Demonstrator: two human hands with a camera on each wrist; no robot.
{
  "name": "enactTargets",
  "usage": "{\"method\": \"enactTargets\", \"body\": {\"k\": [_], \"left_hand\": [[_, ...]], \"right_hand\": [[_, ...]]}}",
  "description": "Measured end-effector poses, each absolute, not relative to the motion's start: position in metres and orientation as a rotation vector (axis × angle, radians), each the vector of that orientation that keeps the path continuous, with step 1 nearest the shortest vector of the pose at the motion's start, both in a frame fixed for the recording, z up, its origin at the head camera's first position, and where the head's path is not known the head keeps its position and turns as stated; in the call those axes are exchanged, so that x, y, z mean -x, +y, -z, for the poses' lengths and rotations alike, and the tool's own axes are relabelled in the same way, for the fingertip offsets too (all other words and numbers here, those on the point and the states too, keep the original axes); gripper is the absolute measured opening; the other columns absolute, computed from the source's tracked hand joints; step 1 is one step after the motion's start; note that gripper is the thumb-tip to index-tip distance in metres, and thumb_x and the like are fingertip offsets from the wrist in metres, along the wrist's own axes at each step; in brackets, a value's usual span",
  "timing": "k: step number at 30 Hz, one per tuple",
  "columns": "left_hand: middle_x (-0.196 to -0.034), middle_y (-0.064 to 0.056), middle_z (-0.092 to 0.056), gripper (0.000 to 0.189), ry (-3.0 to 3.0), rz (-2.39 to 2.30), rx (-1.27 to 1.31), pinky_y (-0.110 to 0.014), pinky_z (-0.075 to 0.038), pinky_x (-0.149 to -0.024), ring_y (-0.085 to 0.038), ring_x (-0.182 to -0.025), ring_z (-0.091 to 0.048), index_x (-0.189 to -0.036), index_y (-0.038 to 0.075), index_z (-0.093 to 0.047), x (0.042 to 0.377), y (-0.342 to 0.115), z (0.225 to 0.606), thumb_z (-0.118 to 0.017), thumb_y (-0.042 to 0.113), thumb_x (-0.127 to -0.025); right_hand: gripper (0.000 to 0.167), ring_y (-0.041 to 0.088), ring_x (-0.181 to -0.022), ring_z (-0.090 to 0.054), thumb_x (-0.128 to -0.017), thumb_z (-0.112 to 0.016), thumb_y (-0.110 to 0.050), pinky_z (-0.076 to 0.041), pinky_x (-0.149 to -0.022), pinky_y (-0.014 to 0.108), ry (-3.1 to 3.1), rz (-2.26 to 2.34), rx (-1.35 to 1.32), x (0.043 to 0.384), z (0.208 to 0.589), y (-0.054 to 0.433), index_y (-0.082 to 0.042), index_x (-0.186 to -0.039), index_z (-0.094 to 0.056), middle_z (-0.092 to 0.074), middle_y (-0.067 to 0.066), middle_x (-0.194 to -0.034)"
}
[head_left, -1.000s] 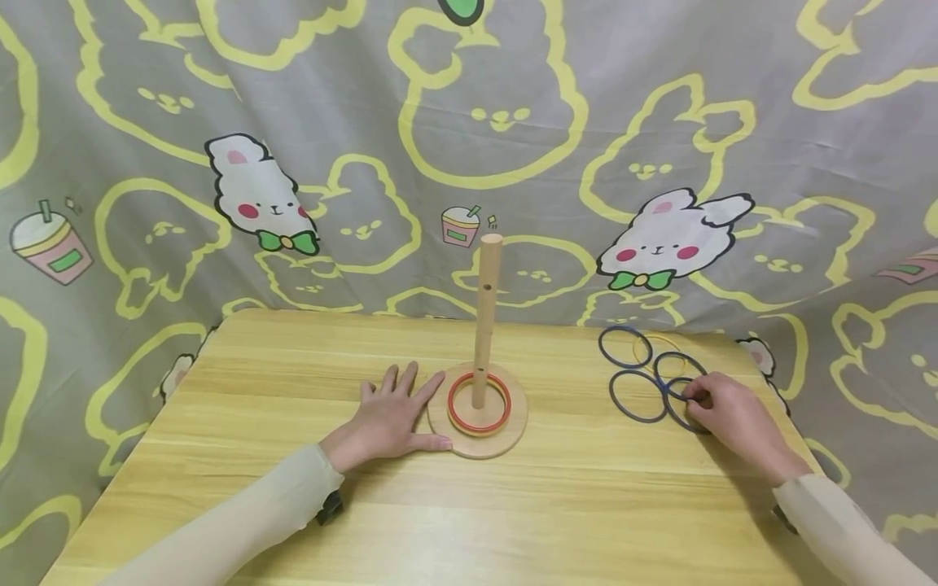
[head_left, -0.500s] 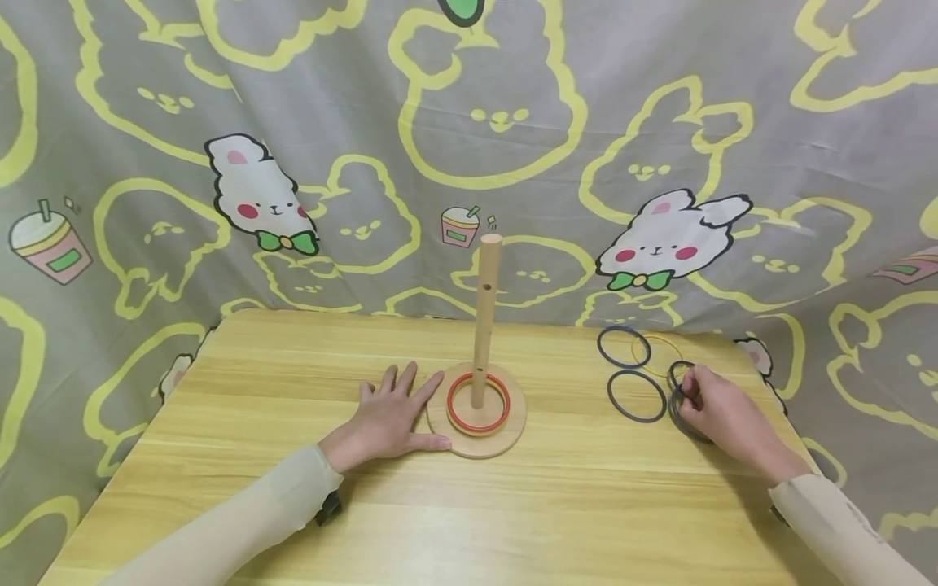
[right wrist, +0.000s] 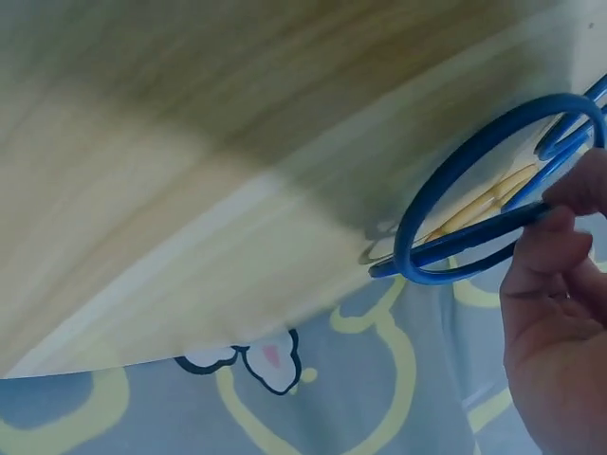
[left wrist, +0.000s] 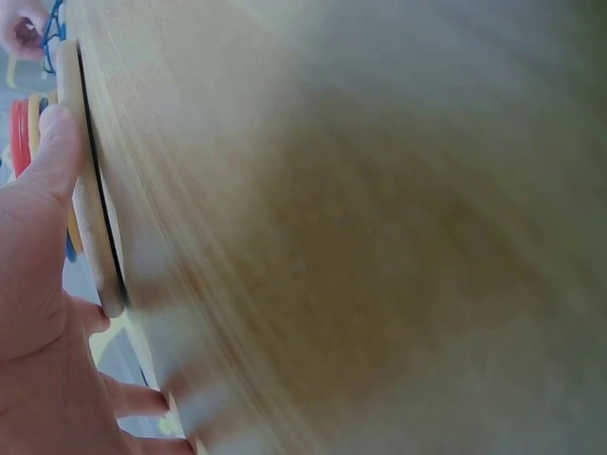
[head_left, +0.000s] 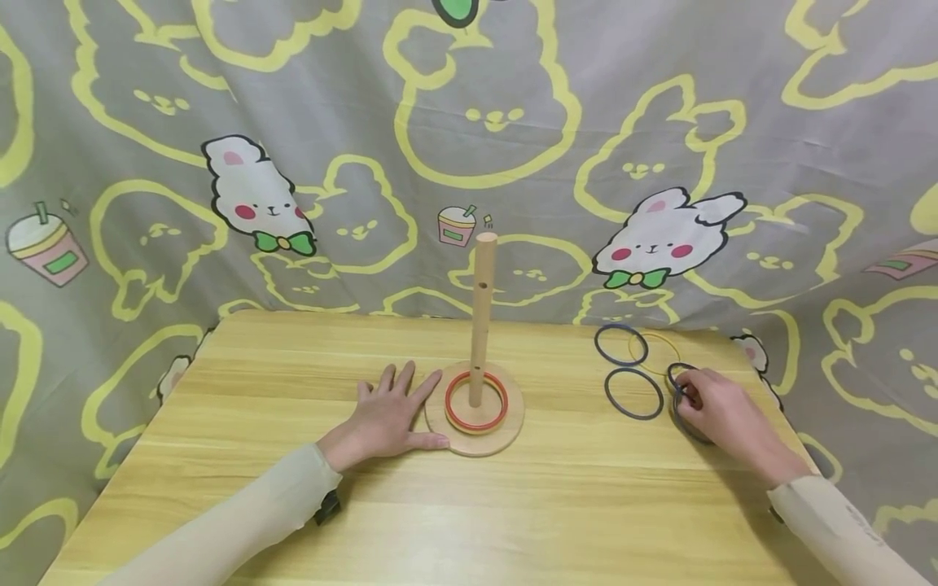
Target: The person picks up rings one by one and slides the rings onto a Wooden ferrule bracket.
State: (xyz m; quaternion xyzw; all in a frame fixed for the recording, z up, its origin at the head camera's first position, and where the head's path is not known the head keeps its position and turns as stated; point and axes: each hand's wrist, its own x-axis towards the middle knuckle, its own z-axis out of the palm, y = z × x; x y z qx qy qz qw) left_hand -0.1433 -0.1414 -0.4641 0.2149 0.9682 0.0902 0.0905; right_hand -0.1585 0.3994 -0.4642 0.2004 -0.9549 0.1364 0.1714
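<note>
My left hand (head_left: 384, 419) lies with fingers spread on the table, its thumb on the edge of a round wooden base (head_left: 487, 446). From this base rises a wooden post (head_left: 479, 317). Around the post's foot lies a red ring (head_left: 506, 399); the left wrist view shows yellow and blue rings stacked with it. My right hand (head_left: 725, 411) pinches blue rings at the table's right side. In the right wrist view one blue ring (right wrist: 457, 159) stands tilted as a loop and another blue ring (right wrist: 455, 245) shows nearly edge-on, both meeting at the fingertips.
Left of my right hand, two more blue rings (head_left: 606, 391) lie flat on the wooden table (head_left: 440, 521). A yellow ring (head_left: 663, 336) lies behind, overlapped by the farther blue one. A grey patterned curtain (head_left: 352, 106) hangs along the back and sides of the table.
The blue rings at my right hand have drawn together under the fingers, away from the two flat blue rings. My left hand stays in place on the base.
</note>
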Motion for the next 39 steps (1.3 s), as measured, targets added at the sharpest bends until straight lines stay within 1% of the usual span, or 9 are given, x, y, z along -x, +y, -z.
{"method": "enactTargets", "body": {"k": [7, 12, 17, 21, 24, 29, 32, 36, 39], "left_hand": [[-0.172, -0.031, -0.026, 0.111, 2.884, -0.261, -0.648, -0.084, -0.030, -0.102, -0.062, -0.153, -0.025, -0.175, 0.022, -0.028, 0.144, -0.142, 0.466, -0.066, 0.083, -0.091], [-0.172, -0.031, -0.026, 0.111, 2.883, -0.261, -0.645, -0.083, -0.031, -0.102, -0.061, -0.154, -0.025, -0.175, 0.022, -0.028, 0.143, -0.142, 0.465, -0.067, 0.082, -0.091], [-0.172, -0.032, -0.025, 0.111, 2.882, -0.270, -0.647, -0.083, -0.030, -0.103, -0.062, -0.154, -0.025, -0.175, 0.021, -0.029, 0.143, -0.141, 0.464, -0.068, 0.082, -0.091], [-0.172, -0.032, -0.026, 0.111, 2.884, -0.272, -0.648, -0.083, -0.030, -0.102, -0.062, -0.153, -0.025, -0.175, 0.021, -0.029, 0.143, -0.141, 0.464, -0.068, 0.081, -0.091], [-0.172, -0.032, -0.026, 0.111, 2.882, -0.276, -0.643, -0.084, -0.030, -0.102, -0.062, -0.153, -0.025, -0.175, 0.021, -0.030, 0.143, -0.142, 0.464, -0.068, 0.081, -0.091], [-0.172, -0.032, -0.025, 0.112, 2.874, -0.286, -0.640, -0.084, -0.029, -0.103, -0.063, -0.154, -0.024, -0.175, 0.021, -0.029, 0.142, -0.142, 0.464, -0.068, 0.082, -0.090], [-0.172, -0.032, -0.025, 0.113, 2.880, -0.277, -0.644, -0.083, -0.031, -0.102, -0.062, -0.153, -0.025, -0.175, 0.020, -0.029, 0.142, -0.143, 0.465, -0.068, 0.083, -0.090], [-0.171, -0.033, -0.027, 0.113, 2.888, -0.286, -0.656, -0.082, -0.033, -0.100, -0.062, -0.152, -0.026, -0.175, 0.019, -0.030, 0.142, -0.143, 0.465, -0.068, 0.083, -0.090], [-0.171, -0.032, -0.027, 0.112, 2.887, -0.286, -0.655, -0.082, -0.032, -0.100, -0.062, -0.152, -0.026, -0.175, 0.020, -0.031, 0.142, -0.143, 0.464, -0.068, 0.083, -0.090]], "right_hand": [[0.022, 0.014, -0.071, -0.051, -0.077, -0.079, 0.012, -0.046, -0.058, 0.033, -2.683, -0.358, -0.630, 0.162, 0.469, 0.396, 0.000, -0.093, -0.071, -0.059, 0.001, -0.082], [0.022, 0.013, -0.071, -0.050, -0.079, -0.080, 0.012, -0.047, -0.059, 0.035, -2.707, -0.343, -0.679, 0.164, 0.472, 0.395, -0.004, -0.090, -0.070, -0.058, -0.003, -0.081], [0.023, 0.015, -0.074, -0.058, -0.080, -0.084, 0.012, -0.053, -0.062, 0.039, -2.709, -0.333, -0.690, 0.164, 0.477, 0.396, -0.004, -0.093, -0.075, -0.064, -0.001, -0.087], [0.026, 0.017, -0.075, -0.064, -0.078, -0.086, 0.012, -0.056, -0.061, 0.038, -2.693, -0.323, -0.716, 0.159, 0.474, 0.394, -0.004, -0.097, -0.079, -0.065, 0.003, -0.092], [0.027, 0.017, -0.076, -0.066, -0.079, -0.089, 0.009, -0.057, -0.061, 0.036, -2.709, -0.322, -0.734, 0.152, 0.466, 0.388, -0.006, -0.099, -0.080, -0.066, 0.003, -0.095], [0.024, 0.006, -0.077, -0.066, -0.085, -0.091, 0.002, -0.058, -0.065, 0.030, -2.841, -0.488, -0.761, 0.133, 0.439, 0.364, -0.013, -0.102, -0.081, -0.074, -0.005, -0.095], [0.026, 0.000, -0.078, -0.065, -0.087, -0.090, 0.002, -0.058, -0.066, 0.027, -2.833, -0.616, -0.862, 0.121, 0.424, 0.342, -0.015, -0.105, -0.082, -0.075, -0.009, -0.095], [0.029, -0.004, -0.078, -0.060, -0.089, -0.089, 0.000, -0.054, -0.063, 0.025, -2.741, -0.652, -1.000, 0.107, 0.409, 0.308, -0.022, -0.106, -0.081, -0.070, -0.018, -0.092], [0.026, -0.005, -0.076, -0.057, -0.094, -0.086, -0.005, -0.052, -0.062, 0.024, -2.718, -0.690, -1.038, 0.101, 0.396, 0.282, -0.026, -0.107, -0.079, -0.064, -0.025, -0.090]]}}
